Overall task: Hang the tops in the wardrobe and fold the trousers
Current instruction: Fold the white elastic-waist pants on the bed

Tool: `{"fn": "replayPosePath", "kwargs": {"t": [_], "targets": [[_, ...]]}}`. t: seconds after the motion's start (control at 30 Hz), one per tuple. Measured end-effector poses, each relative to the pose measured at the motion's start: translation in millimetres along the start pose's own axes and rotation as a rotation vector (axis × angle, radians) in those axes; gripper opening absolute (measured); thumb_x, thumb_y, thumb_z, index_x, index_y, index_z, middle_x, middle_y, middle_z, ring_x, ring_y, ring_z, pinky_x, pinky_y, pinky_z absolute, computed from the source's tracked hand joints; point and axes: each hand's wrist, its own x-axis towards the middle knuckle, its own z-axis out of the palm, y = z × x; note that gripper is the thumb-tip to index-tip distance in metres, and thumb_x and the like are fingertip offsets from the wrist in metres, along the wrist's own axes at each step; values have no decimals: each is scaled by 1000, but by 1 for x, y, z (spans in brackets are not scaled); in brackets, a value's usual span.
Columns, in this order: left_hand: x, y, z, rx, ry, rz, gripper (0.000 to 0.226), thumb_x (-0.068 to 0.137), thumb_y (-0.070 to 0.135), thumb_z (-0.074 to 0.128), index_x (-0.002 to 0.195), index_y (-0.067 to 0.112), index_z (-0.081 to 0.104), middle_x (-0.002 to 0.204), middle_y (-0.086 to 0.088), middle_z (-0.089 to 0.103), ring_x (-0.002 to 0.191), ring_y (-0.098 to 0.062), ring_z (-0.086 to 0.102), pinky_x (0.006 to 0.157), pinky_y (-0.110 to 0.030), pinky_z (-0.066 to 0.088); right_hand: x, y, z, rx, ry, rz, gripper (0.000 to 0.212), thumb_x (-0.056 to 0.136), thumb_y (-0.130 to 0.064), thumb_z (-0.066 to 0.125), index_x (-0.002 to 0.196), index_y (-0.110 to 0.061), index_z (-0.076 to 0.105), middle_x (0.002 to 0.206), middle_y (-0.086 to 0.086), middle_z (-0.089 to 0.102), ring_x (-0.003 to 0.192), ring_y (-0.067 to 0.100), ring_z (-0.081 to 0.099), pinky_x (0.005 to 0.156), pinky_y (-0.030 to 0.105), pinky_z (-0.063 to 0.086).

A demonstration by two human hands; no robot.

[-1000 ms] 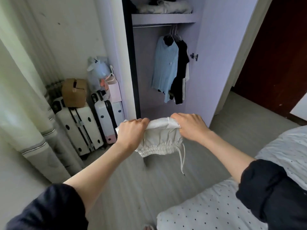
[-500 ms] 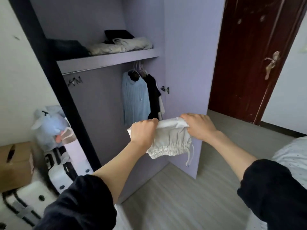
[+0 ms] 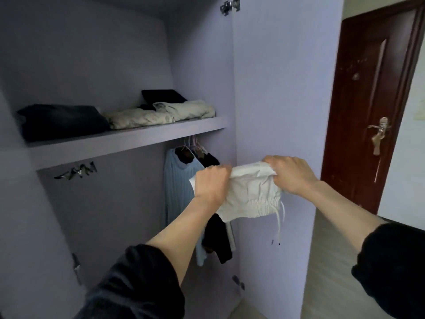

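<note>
I hold a folded pair of white trousers (image 3: 250, 199) up in front of the open lilac wardrobe. My left hand (image 3: 212, 183) grips its left top edge and my right hand (image 3: 291, 173) grips its right top edge. The elastic waistband and a drawstring hang down at the lower right. On the wardrobe shelf (image 3: 128, 139) lie folded dark trousers (image 3: 62, 120), folded cream trousers (image 3: 161, 113) and a black folded item (image 3: 163, 96). Below the shelf a light blue top (image 3: 179, 192) and a black top (image 3: 216, 236) hang on hangers.
The open wardrobe door (image 3: 273, 111) stands just right of my hands. A dark red room door (image 3: 372, 100) with a metal handle is further right. Several loose clips (image 3: 76, 172) hang under the shelf at the left. Grey floor (image 3: 328, 261) shows at the lower right.
My view has lifted and closed in on the wardrobe; the suitcases and bed have dropped out of sight. Both hands have kept their grip and raised the trousers toward shelf height.
</note>
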Motion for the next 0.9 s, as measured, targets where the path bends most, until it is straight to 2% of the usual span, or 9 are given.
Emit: {"fn": "replayPosePath", "kwargs": {"t": [0.1,0.2,0.37,0.5,0.6,0.7,0.83,0.9], "targets": [[29,-29,10,8,28,-44,22,87,2,49,103,16,54,93,-3,65,78,-25,59,55,-29,25,50,-10,5,-13,10,-41,42,84,-9,48,124,-23,51,116,2,61,102,30,59,77,34,42],[62,-67,13,58,76,-98,19,88,6,49,102,17,55,95,-3,66,85,-26,62,57,-29,29,109,-24,13,27,73,-116,40,83,-8,47,121,-21,53,114,3,63,101,31,59,75,35,42],[115,-121,2,199,138,-197,17,88,8,53,102,16,55,92,-5,66,81,-28,61,55,-31,29,208,-45,13,140,180,-284,41,84,-9,50,122,-22,54,112,6,64,98,30,60,67,30,34],[161,-152,-17,353,222,-287,19,88,10,54,104,19,55,89,-4,66,78,-29,61,55,-31,31,282,-56,-3,243,243,-398,38,83,-8,50,119,-20,55,108,8,65,96,31,60,71,34,44],[191,-169,-34,425,292,-328,15,85,6,54,95,17,53,79,-3,64,62,-26,50,52,-29,26,323,-64,-18,239,329,-436,36,82,-7,49,115,-19,54,103,9,65,93,33,60,66,32,36],[218,-183,-41,523,370,-331,17,83,4,53,95,16,53,77,-2,62,60,-22,43,50,-29,24,361,-68,-23,234,457,-448,38,82,-7,50,118,-21,52,108,5,63,95,32,59,66,32,35],[245,-204,-37,619,457,-286,21,79,3,60,94,17,59,78,-1,65,66,-21,56,52,-29,24,402,-79,-19,237,564,-474,41,83,-8,52,121,-22,50,109,3,60,99,29,57,68,33,39],[255,-214,-32,660,487,-239,23,65,0,72,82,14,64,66,-2,64,56,-22,58,50,-25,25,421,-85,-13,228,599,-479,41,82,-9,53,122,-22,50,109,2,59,100,27,57,66,33,38]]}}
